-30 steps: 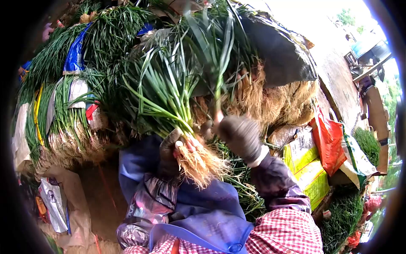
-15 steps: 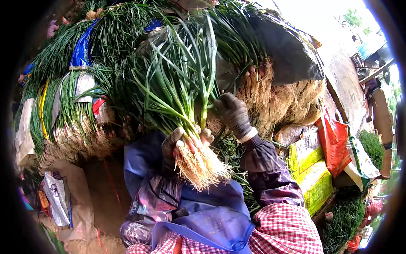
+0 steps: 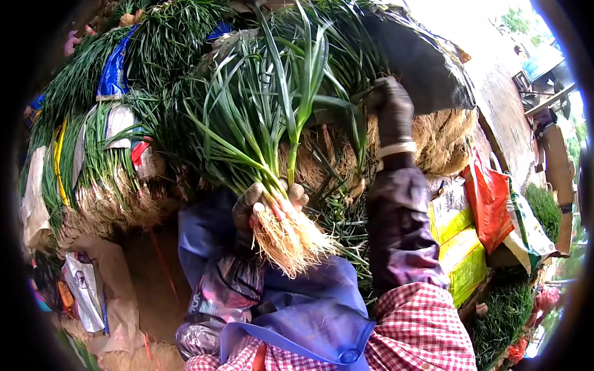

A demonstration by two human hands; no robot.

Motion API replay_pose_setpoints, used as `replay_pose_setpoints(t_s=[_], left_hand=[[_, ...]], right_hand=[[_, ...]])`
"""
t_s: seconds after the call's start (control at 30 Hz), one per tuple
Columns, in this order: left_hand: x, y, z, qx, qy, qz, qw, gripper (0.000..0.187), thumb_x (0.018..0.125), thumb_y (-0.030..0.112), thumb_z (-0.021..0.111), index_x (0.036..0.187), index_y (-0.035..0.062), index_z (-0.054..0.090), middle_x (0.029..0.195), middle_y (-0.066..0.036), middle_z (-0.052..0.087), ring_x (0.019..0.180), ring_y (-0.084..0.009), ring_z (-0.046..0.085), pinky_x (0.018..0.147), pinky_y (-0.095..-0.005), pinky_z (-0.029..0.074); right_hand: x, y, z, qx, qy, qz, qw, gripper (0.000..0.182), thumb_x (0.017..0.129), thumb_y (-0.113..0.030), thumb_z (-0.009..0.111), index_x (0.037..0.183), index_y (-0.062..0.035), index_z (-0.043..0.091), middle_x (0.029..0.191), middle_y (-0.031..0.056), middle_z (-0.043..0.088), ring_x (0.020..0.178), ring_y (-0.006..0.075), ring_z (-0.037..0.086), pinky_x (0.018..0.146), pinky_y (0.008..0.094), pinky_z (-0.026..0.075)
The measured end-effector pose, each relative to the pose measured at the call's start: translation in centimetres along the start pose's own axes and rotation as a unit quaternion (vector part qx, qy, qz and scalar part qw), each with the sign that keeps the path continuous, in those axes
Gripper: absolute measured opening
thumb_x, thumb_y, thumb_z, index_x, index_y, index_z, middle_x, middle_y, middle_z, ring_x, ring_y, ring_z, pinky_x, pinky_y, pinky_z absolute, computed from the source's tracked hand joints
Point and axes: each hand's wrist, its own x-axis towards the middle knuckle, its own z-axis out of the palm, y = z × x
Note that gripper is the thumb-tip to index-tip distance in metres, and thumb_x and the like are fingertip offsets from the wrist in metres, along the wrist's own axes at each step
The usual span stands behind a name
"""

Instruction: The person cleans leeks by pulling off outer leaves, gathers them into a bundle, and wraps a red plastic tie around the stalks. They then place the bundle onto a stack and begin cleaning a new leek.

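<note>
My left hand, in a dirty glove, is wrapped round the lower stems of a bunch of green garlic. Its long flat leaves fan upward, and its pale roots hang over my lap. My right hand, also gloved and blurred by motion, is raised to the right of the bunch, in front of the heaped plants. The fingers look closed; what lies in them, if anything, is hidden. A loose-looking green leaf droops just left of that hand.
More rooted green plants are heaped at the left. Behind my right hand lies a dark sheet over a pile with hanging roots. A red bag and a yellow bag are on the right. A blue apron covers my lap.
My right hand has moved from beside the stems up and to the right, away from the bunch. My left hand still grips the green garlic in nearly the same place.
</note>
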Motion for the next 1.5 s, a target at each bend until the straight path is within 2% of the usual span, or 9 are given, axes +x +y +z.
replay_pose_setpoints(t_s=[0.1,0.2,0.4,0.53,0.6,0.93,1.17,1.33,1.5], left_hand=[[0.0,0.3,-1.0,0.048,0.004,0.021,0.999,0.045,0.09,0.037,0.051,0.116,0.0013,0.054,0.108,-0.019,0.058,0.108,-0.0333,0.052,0.096,-0.0491,0.039],[-0.1,0.3,-2.2,0.09,-0.01,0.021,0.996,0.048,0.09,0.036,0.051,0.123,0.0011,0.05,0.12,-0.021,0.054,0.107,-0.0333,0.053,0.098,-0.0499,0.038],[1.0,-0.3,-0.7,0.015,-0.013,0.0,1.0,0.063,0.089,0.039,0.052,0.127,-0.0099,0.039,0.115,-0.019,0.056,0.107,-0.0286,0.053,0.101,-0.0446,0.036],[0.9,-0.4,0.7,0.043,0.027,0.032,0.998,0.059,0.088,0.039,0.052,0.125,-0.0069,0.043,0.109,-0.018,0.058,0.104,-0.0254,0.053,0.103,-0.0428,0.033],[0.9,-0.6,1.0,0.035,0.041,0.043,0.998,0.057,0.088,0.039,0.052,0.122,-0.0059,0.045,0.107,-0.017,0.058,0.103,-0.0252,0.054,0.102,-0.0427,0.033],[0.9,-0.6,-0.3,0.053,0.016,0.032,0.998,0.055,0.091,0.036,0.049,0.133,0.0013,0.038,0.117,-0.013,0.054,0.105,-0.0244,0.052,0.103,-0.0449,0.035],[0.4,-0.2,-0.2,0.093,0.021,-0.01,0.995,0.05,0.092,0.036,0.046,0.125,-0.0018,0.045,0.113,-0.016,0.058,0.108,-0.0291,0.054,0.104,-0.0471,0.034],[0.6,-0.3,0.4,0.118,0.051,-0.047,0.991,0.052,0.089,0.035,0.052,0.117,-0.0088,0.05,0.118,-0.027,0.054,0.108,-0.0367,0.055,0.093,-0.0454,0.044],[-0.1,0.5,-3.8,0.164,-0.005,-0.028,0.986,0.038,0.093,0.03,0.046,0.094,-0.0062,0.058,0.079,-0.026,0.063,0.089,-0.0388,0.06,0.087,-0.0498,0.046]], right_hand=[[0.8,-3.3,-4.7,0.343,-0.177,0.033,0.922,0.022,0.094,-0.025,0.054,0.1,-0.0045,0.058,0.078,0.0027,0.055,0.07,0.0133,0.054,0.059,0.0242,0.044],[0.0,-4.3,-11.2,0.306,-0.049,-0.089,0.946,0.026,0.096,-0.028,0.05,0.104,-0.0041,0.057,0.082,0.0057,0.057,0.073,0.0154,0.055,0.065,0.0257,0.048],[-4.7,-1.0,-11.0,-0.032,-0.122,0.054,0.991,0.046,0.093,-0.029,0.055,0.131,-0.005,0.044,0.112,0.0108,0.062,0.082,0.0146,0.062,0.067,0.0254,0.046],[-7.8,4.0,-12.7,-0.234,0.17,0.086,0.954,0.044,0.084,-0.014,0.065,0.124,-0.0039,0.051,0.094,0.0052,0.064,0.07,0.012,0.058,0.065,0.0262,0.048],[-9.9,11.9,-15.5,-0.281,-0.024,0.222,0.933,0.04,0.079,-0.013,0.069,0.116,-0.0048,0.057,0.089,0.0034,0.064,0.073,0.0134,0.057,0.064,0.0283,0.049],[-12.8,27.4,-17.7,-0.546,-0.281,0.081,0.785,0.011,0.082,-0.014,0.058,0.092,-0.01,0.063,0.081,0.0089,0.065,0.07,0.0239,0.059,0.066,0.0379,0.046],[-12.4,7.0,-17.2,-0.118,-0.021,0.152,0.981,0.02,0.086,-0.018,0.065,0.103,-0.0066,0.062,0.079,0.0016,0.064,0.064,0.0096,0.056,0.06,0.0236,0.047],[-9.2,-4.8,-10.3,-0.025,-0.189,0.125,0.974,0.038,0.088,-0.029,0.062,0.113,-0.0008,0.055,0.088,0.0069,0.065,0.065,0.0102,0.056,0.056,0.0226,0.043],[-7.4,-2.0,2.1,0.018,-0.333,0.136,0.933,0.036,0.09,-0.026,0.059,0.115,-0.0003,0.055,0.09,0.0029,0.061,0.07,0.0088,0.056,0.061,0.0226,0.045]])
